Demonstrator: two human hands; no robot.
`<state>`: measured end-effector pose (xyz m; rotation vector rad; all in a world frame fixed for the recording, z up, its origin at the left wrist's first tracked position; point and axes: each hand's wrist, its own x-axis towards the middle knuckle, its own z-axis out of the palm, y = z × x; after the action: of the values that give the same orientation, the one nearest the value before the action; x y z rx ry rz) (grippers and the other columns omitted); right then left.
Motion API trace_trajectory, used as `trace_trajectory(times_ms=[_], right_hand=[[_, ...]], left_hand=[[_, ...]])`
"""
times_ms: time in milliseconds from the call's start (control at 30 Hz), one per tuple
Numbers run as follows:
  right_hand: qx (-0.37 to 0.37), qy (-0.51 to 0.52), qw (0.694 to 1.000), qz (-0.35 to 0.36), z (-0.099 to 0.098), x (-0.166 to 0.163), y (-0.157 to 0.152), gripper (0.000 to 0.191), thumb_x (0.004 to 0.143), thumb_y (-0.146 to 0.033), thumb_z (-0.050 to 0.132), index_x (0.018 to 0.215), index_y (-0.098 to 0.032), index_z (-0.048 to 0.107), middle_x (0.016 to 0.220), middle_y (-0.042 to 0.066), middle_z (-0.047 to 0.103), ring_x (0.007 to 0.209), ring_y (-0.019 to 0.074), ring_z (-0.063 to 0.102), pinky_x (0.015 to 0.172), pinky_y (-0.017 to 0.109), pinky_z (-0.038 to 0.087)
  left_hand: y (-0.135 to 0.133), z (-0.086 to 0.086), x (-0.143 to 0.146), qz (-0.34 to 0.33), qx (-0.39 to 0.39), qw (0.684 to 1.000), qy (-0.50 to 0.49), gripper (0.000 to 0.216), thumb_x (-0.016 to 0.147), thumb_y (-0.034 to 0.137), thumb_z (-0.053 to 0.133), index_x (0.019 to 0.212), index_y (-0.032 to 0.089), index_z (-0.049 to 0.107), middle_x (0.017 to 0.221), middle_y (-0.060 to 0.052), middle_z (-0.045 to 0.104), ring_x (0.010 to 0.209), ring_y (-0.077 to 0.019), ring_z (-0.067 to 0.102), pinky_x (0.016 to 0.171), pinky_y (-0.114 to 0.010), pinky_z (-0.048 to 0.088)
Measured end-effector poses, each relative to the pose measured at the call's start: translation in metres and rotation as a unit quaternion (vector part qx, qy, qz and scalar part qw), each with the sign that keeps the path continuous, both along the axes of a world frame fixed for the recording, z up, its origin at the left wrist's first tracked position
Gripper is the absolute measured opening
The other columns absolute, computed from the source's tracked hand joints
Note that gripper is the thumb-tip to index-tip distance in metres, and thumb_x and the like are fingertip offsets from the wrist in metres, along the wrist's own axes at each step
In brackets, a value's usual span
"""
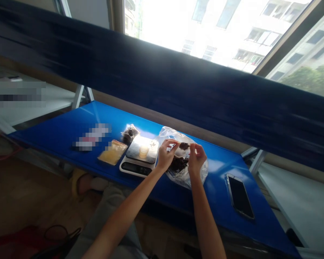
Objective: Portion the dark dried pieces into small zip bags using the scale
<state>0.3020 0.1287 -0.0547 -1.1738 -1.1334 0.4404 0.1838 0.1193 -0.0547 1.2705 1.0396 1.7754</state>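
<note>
While the left hand (pixel 166 156) and the right hand (pixel 196 158) pinch a dark piece (pixel 184 146), a clear bag (pixel 167 133) spreads beneath

With fingertips closed on both its ends, the dark piece is held up between the hands: the left hand grips at 9 o'clock, the right hand at 3 o'clock, and the hands themselves are a little apart. It is over the clear bag, where more dark pieces (pixel 178 163) show at 6 o'clock from it, between the wrists. The bag rests on a blue tabletop (pixel 218 187).

At 9 o'clock from the bag, just beside it, stands a white scale (pixel 136 168) with a silvery plate. A small yellowish cup (pixel 144 152) sits on the plate, with pale bits (pixel 153 143) between 1 and 2 o'clock from the cup. From the scale, a small bag of dark stuff (pixel 129 135) lies at 11 o'clock and a flat bag of yellow stuff (pixel 112 154) at 9 o'clock. Farther out, between 9 and 10, something blurred (pixel 93 138) cannot be made out.

At 4 o'clock from the clear bag, well apart, a phone (pixel 240 196) lies dark screen up. Between 12 and 1 o'clock is a window (pixel 221 21).
</note>
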Motion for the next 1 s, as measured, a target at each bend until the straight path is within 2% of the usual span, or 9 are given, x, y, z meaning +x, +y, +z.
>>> trace_trajectory(times_ms=[133,233,400,533,600,767,833,933,1000], right_hand=[[0.0,-0.002,1.0,0.024,0.003,-0.001,-0.001,0.035,0.077,-0.05,0.064,0.075,-0.015,0.066,0.068,0.002,0.063,0.061,0.0147,0.055,0.052,0.025,0.042],[-0.001,-0.001,0.999,0.033,0.003,-0.003,-0.002,0.034,0.076,-0.05,0.065,0.073,-0.016,0.066,0.065,0.001,0.063,0.06,0.0146,0.055,0.052,0.025,0.042],[-0.004,0.005,1.0,0.028,-0.002,-0.002,-0.001,0.036,0.077,-0.051,0.064,0.075,-0.015,0.065,0.067,0.001,0.062,0.058,0.0138,0.054,0.051,0.025,0.039],[-0.003,0.011,1.0,0.012,-0.005,0.001,0.001,0.038,0.077,-0.053,0.064,0.075,-0.015,0.065,0.067,0.001,0.062,0.056,0.0134,0.053,0.051,0.025,0.038],[-0.005,0.012,1.0,0.009,-0.005,0.002,0.0,0.039,0.077,-0.054,0.064,0.077,-0.015,0.065,0.066,0.0,0.061,0.054,0.0123,0.051,0.048,0.025,0.037],[-0.016,0.005,0.999,0.037,-0.001,-0.003,-0.004,0.052,0.088,-0.059,0.043,0.09,-0.015,0.07,0.077,0.005,0.067,0.057,0.013,0.056,0.048,0.025,0.04],[-0.023,-0.008,0.998,0.053,0.0,-0.006,-0.005,0.051,0.088,-0.058,0.044,0.094,-0.015,0.07,0.078,0.005,0.068,0.058,0.0132,0.057,0.049,0.024,0.042],[-0.029,-0.03,0.997,0.061,0.0,-0.009,-0.006,0.042,0.083,-0.055,0.055,0.083,-0.016,0.07,0.069,0.002,0.065,0.05,0.0111,0.051,0.047,0.024,0.041],[-0.025,-0.043,0.997,0.052,0.0,-0.01,-0.008,0.04,0.084,-0.052,0.055,0.075,-0.016,0.067,0.066,0.001,0.064,0.049,0.011,0.05,0.047,0.024,0.041]], left_hand=[[0.002,-0.002,0.004,-0.025,-0.025,0.999,-0.028,0.013,0.083,0.029,0.063,0.085,0.017,0.067,0.087,-0.006,0.069,0.086,-0.0177,0.066,0.073,-0.027,0.049],[0.003,-0.003,0.005,-0.007,-0.037,0.998,-0.055,0.013,0.082,0.03,0.063,0.085,0.017,0.065,0.088,-0.006,0.069,0.086,-0.0174,0.065,0.075,-0.027,0.048],[0.002,-0.002,0.007,0.016,-0.04,0.995,-0.093,0.015,0.081,0.032,0.065,0.084,0.017,0.063,0.085,-0.005,0.068,0.083,-0.0158,0.064,0.075,-0.027,0.048],[0.0,0.0,0.008,-0.005,-0.044,0.993,-0.11,0.021,0.078,0.034,0.068,0.089,0.017,0.066,0.086,-0.006,0.071,0.08,-0.016,0.066,0.072,-0.026,0.049],[0.0,0.001,0.008,-0.016,-0.051,0.992,-0.115,0.021,0.075,0.034,0.071,0.085,0.016,0.069,0.083,-0.006,0.072,0.076,-0.0164,0.067,0.07,-0.027,0.05],[0.003,-0.003,0.006,0.004,-0.062,0.988,-0.138,0.02,0.07,0.034,0.074,0.076,0.016,0.07,0.076,-0.006,0.072,0.074,-0.0173,0.067,0.07,-0.028,0.051],[0.005,-0.005,0.005,0.013,-0.061,0.987,-0.147,0.02,0.071,0.035,0.073,0.077,0.016,0.07,0.077,-0.006,0.072,0.075,-0.0176,0.067,0.073,-0.029,0.051],[0.008,-0.007,0.004,0.018,-0.058,0.987,-0.15,0.021,0.072,0.036,0.072,0.077,0.016,0.071,0.078,-0.006,0.073,0.076,-0.0183,0.068,0.074,-0.031,0.052],[0.008,-0.007,0.003,0.022,-0.054,0.988,-0.143,0.02,0.072,0.036,0.072,0.077,0.017,0.072,0.079,-0.006,0.074,0.078,-0.0192,0.068,0.076,-0.031,0.052]])
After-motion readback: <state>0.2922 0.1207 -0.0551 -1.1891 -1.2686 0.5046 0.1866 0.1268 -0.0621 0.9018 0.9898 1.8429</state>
